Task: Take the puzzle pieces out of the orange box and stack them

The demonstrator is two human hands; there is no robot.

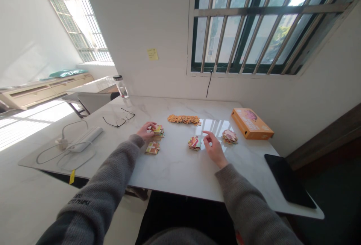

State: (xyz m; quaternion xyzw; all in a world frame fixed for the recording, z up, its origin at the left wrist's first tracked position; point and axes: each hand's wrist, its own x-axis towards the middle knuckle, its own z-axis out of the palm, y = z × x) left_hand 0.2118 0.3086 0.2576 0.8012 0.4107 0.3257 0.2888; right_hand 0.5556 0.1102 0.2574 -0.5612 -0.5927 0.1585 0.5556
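My left hand [146,130] has its fingers at a stack of colorful puzzle pieces [158,132] left of the table's middle, thumb and forefinger close together at its edge. Just below lies a smaller stack with brown and green pieces [152,148]. My right hand [213,146] hovers over the table with its fingers apart and curved, nothing in them. To its left sits a stack of red and green pieces [194,143]; to its right, a stack of pinkish pieces [230,136]. A long row of orange-backed pieces [184,119] lies farther back.
An orange box [252,123] stands at the back right, with a black tablet [289,181] at the right edge. Glasses [120,120], a power strip [86,139] with cables and a bottle [121,87] are on the left of the white table [175,173].
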